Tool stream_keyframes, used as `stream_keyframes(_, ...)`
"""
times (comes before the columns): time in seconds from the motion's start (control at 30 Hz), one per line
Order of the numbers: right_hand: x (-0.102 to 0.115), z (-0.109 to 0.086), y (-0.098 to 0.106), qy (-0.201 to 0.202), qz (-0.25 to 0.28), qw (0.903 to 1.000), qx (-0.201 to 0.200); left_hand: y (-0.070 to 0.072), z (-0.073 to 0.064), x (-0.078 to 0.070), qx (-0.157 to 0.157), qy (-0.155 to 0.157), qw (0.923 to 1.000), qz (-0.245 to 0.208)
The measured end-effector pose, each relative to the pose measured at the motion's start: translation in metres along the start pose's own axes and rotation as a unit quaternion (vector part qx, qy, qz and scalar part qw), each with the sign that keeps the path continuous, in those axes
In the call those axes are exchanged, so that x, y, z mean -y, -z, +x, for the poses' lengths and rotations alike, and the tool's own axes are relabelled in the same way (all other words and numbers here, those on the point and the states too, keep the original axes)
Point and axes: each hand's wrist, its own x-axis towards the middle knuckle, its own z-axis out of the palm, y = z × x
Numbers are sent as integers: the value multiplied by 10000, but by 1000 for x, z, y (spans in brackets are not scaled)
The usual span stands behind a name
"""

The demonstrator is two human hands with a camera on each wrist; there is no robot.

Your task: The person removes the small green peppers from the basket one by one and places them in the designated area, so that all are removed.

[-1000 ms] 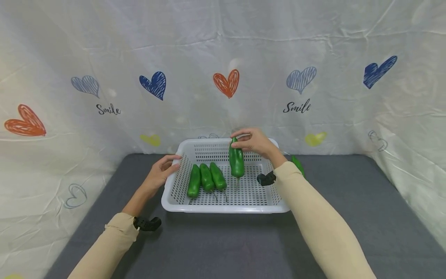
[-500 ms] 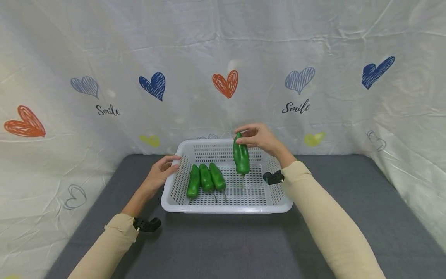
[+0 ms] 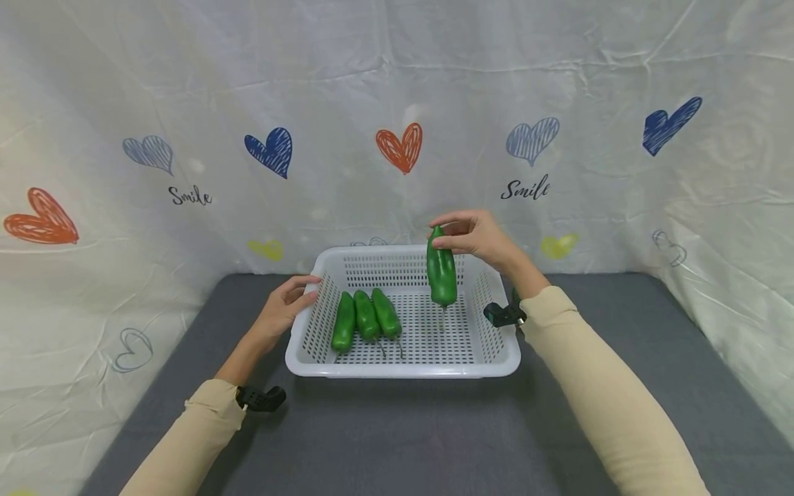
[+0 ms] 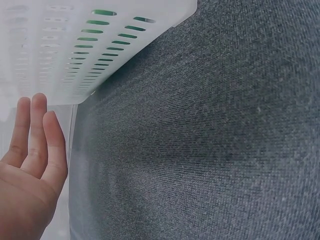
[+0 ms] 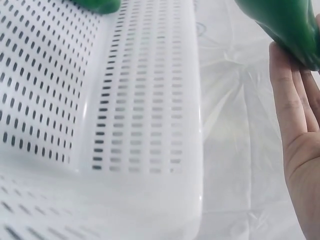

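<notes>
My right hand (image 3: 480, 238) pinches the narrow tip of a long green pepper (image 3: 442, 279) between thumb and fingers. The pepper hangs upright, thin stem downward, above the right half of a white perforated basket (image 3: 403, 370). In the right wrist view, straight fingers lie against the glossy pepper (image 5: 285, 25). At the basket's left rim, my left hand (image 3: 282, 310) rests with fingertips and thumb touching it. The left wrist view has three extended fingers beside the outer wall (image 4: 105, 45). Three more green peppers (image 3: 367, 317) lie side by side on the left of the basket floor.
The basket stands on a dark grey cloth-covered table (image 3: 397, 434). A pale curtain (image 3: 347, 83) printed with hearts hangs close behind its back rim. A sliver of green (image 3: 516, 297) peeks out by the right wrist, mostly covered by the sleeve.
My right hand has moved right and slightly up with the pepper, still over the basket. The left hand and the three lying peppers have stayed in place.
</notes>
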Motion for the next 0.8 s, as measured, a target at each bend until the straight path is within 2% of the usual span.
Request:
stream_keyframes(0.17,1,-7,8,79,-71,9999,-50,0,0,0,-33,15,10000,14)
stream_keyframes(0.57,1,-24,27,169,199,9995,-157,1,-1,-1,-65,54,10000,37)
stream_keyframes(0.8,-2,-34,40,80,-40,9993,-365,-1,-1,-1,-45,35,10000,8)
